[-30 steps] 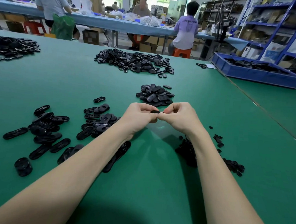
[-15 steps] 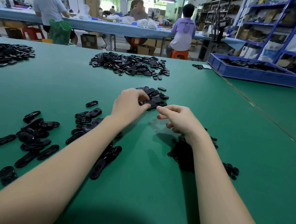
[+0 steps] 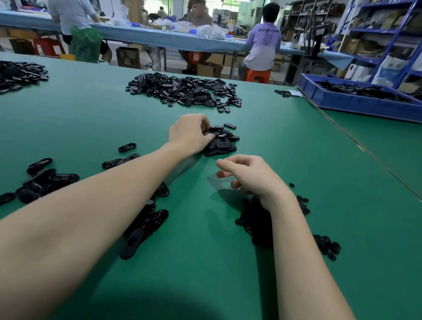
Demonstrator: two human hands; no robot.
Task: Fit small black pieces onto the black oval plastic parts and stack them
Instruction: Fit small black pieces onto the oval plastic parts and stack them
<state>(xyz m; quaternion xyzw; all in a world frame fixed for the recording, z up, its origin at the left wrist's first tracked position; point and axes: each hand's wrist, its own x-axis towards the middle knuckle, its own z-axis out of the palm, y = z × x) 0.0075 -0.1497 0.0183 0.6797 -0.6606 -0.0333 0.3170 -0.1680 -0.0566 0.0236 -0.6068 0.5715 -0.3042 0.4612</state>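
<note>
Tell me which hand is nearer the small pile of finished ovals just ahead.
Left. The left hand rests on the pile of ovals, fingers touching its near-left side. The right hand hovers apart from it, closer to the person, over the green table.

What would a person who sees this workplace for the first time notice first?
First come the two bare forearms over the green table: the left hand has its fingers on a small heap of black oval parts, while the right hand hovers half curled nearer the camera. Next, the dark piles all around: a big heap of parts at the far middle and a blue bin at the far right.
</note>
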